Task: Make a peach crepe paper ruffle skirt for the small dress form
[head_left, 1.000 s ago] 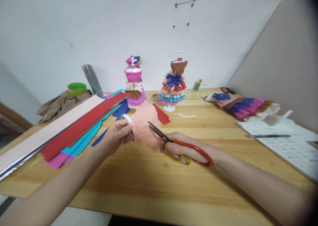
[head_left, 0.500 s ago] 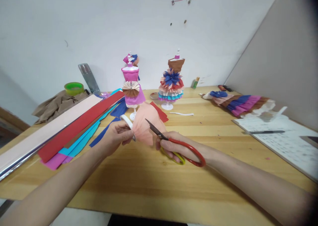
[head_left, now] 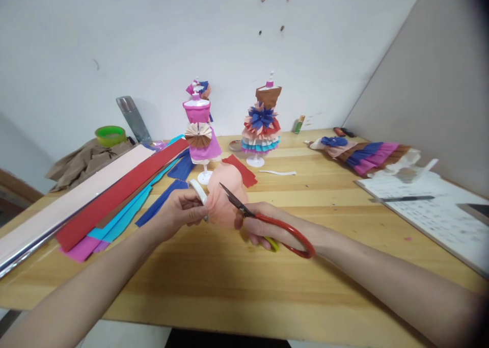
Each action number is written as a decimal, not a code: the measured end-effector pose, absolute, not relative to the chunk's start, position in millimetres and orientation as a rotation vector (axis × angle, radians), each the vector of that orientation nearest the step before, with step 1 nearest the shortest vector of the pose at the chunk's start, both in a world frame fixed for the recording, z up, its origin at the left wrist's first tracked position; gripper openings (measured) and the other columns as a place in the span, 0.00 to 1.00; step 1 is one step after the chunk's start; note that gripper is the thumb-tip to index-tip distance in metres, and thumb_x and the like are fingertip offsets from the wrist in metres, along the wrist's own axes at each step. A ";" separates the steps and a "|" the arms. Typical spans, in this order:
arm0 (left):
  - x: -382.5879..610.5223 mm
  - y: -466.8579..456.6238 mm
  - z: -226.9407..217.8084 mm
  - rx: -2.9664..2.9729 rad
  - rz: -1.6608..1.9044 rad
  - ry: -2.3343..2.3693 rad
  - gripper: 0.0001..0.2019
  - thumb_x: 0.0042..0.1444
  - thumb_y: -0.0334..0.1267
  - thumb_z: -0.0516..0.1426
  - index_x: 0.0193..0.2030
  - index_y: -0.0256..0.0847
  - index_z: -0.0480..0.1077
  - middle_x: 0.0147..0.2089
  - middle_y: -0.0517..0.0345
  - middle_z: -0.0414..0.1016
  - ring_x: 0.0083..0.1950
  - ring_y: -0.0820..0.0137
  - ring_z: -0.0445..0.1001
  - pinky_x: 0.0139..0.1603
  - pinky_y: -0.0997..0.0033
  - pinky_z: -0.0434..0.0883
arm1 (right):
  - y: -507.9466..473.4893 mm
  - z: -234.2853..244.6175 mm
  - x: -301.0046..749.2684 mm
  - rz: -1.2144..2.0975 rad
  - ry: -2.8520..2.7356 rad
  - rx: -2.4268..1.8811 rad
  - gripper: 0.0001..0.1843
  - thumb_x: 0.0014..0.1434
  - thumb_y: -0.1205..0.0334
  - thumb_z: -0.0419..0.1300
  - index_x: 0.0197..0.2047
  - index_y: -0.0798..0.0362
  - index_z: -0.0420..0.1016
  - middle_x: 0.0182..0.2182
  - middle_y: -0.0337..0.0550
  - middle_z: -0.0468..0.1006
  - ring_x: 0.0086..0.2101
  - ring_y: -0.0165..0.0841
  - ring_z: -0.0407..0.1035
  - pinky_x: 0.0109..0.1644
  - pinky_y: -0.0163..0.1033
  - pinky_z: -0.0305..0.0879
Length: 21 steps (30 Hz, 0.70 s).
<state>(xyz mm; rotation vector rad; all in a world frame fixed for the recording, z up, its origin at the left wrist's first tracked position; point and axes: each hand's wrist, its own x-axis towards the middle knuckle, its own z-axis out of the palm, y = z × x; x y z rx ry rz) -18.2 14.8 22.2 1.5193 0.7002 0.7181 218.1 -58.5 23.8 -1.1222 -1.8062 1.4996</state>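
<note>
My left hand (head_left: 179, 211) is closed on a white tape roll (head_left: 198, 191) and pinches the edge of a gathered peach crepe paper piece (head_left: 224, 197), held just above the wooden table (head_left: 244, 282). My right hand (head_left: 267, 226) grips red-handled scissors (head_left: 282, 227), whose dark blades point up and left against the peach paper. The fingers of that hand also touch the paper's lower right side.
Long crepe paper sheets in pink, red, cyan and magenta (head_left: 95, 200) lie at the left. Two small mannequins in paper dresses (head_left: 198, 129) (head_left: 262, 126) stand behind. A third paper dress (head_left: 359, 152) lies at the right, beside a white sheet with a pen (head_left: 407, 198).
The peach paper has been drawn in closer and is more bunched between my hands. The view has shifted slightly; both hands keep their grips.
</note>
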 end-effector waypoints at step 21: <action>-16.5 14.3 23.1 1.456 0.785 0.682 0.21 0.41 0.52 0.69 0.29 0.34 0.73 0.19 0.62 0.66 0.18 0.79 0.60 0.17 0.79 0.52 | -65.2 28.8 208.4 1.490 -1.690 -1.078 0.22 0.57 0.41 0.54 0.30 0.54 0.63 0.21 0.35 0.66 0.17 0.22 0.59 0.21 0.30 0.55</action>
